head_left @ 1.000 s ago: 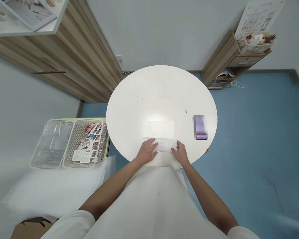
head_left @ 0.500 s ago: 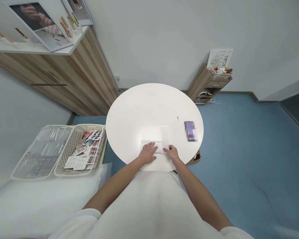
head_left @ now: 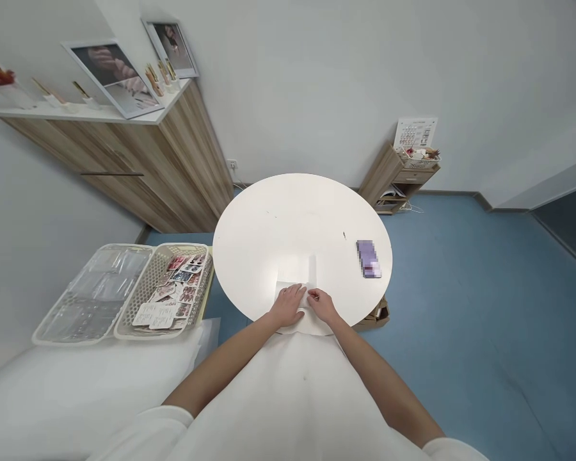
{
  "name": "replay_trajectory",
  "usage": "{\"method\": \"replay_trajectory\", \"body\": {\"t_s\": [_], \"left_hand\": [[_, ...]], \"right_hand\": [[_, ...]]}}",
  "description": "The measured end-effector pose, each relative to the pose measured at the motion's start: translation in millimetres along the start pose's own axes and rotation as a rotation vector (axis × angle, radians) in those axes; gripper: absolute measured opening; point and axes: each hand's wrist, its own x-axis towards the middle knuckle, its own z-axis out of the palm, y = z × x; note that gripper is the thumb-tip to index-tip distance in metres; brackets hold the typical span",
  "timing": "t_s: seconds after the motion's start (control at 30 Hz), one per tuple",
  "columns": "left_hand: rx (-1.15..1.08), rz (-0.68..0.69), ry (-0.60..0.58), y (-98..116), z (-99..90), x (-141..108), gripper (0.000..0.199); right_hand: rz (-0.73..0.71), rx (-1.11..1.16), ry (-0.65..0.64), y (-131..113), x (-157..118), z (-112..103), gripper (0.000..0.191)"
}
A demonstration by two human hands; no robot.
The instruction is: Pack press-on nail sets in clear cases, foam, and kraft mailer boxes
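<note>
A thin white sheet (head_left: 282, 286), perhaps paper or plastic film, lies near the front edge of the white oval table (head_left: 249, 224). My left hand (head_left: 288, 307) rests flat on it, fingers spread and pressing it down. Close beside, my right hand (head_left: 322, 306) pinches the sheet's right edge, thumb and fingertips together. Behind the fingers a narrow pale strip (head_left: 312, 266) shows against the tabletop. Much of the sheet is hidden under both hands.
A phone (head_left: 368, 259) with a blurred screen lies on the table's right side. To the left stand a basket of printed cards (head_left: 158, 317) and a basket of clear plastic packs (head_left: 81, 314). A wooden cabinet (head_left: 182, 166) and a small shelf (head_left: 384, 173) stand by the wall.
My right hand has moved left, up to my left hand, bringing the sheet's right edge inward. My left hand stays on the sheet. The camera view has tilted slightly.
</note>
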Motion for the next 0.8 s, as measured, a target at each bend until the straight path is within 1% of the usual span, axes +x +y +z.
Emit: {"method": "replay_trajectory", "body": {"t_s": [0.07, 0.13, 0.23, 0.3, 0.37, 0.43, 0.47, 0.5, 0.53, 0.63, 0.67, 0.7, 0.73, 0.8], "left_hand": [[0.026, 0.041, 0.006, 0, -0.6, -4, 0.067], [0.060, 0.096, -0.022, -1, 1.2, -8, 0.064], [0.099, 0.126, -0.056, -2, 5.4, -11, 0.059], [0.110, 0.126, -0.061, -2, 6.7, -11, 0.060], [0.108, 0.125, -0.060, -2, 6.7, -12, 0.059], [0.086, 0.101, -0.046, -2, 6.6, -15, 0.056], [0.065, 0.062, -0.026, -3, 6.9, -17, 0.055], [0.036, -0.009, 0.002, -4, 7.8, -19, 0.054], [-0.003, -0.117, 0.038, -6, 9.1, -22, 0.055], [-0.189, -0.586, 0.131, -13, 14.9, -31, 0.062], [-0.263, -0.717, 0.148, -16, 16.9, -34, 0.064], [-0.333, -0.800, 0.161, -19, 18.6, -35, 0.065], [-0.395, -0.827, 0.168, -21, 20.0, -36, 0.064], [-0.483, -0.756, 0.148, -23, 21.6, -35, 0.061]], "right_hand": [[-0.013, -0.024, -0.023, 0, 1, -1, 0.031], [-0.028, -0.050, -0.046, 2, 2, -5, 0.034], [-0.067, -0.110, -0.033, 4, 3, -12, 0.039], [-0.128, -0.241, -0.039, 4, 2, -16, 0.046], [-0.186, -0.418, -0.091, 2, 2, -17, 0.056], [-0.207, -0.544, -0.148, 0, 2, -15, 0.062], [-0.205, -0.578, -0.160, -2, 3, -14, 0.062], [-0.198, -0.596, -0.162, -3, 3, -12, 0.062], [-0.186, -0.602, -0.159, -4, 4, -11, 0.062], [-0.142, -0.575, -0.154, -7, 8, -7, 0.063], [-0.130, -0.560, -0.160, -7, 9, -6, 0.064], [-0.123, -0.546, -0.168, -7, 10, -6, 0.065], [-0.119, -0.533, -0.178, -7, 10, -5, 0.067], [-0.121, -0.513, -0.199, -7, 10, -4, 0.068]]}}
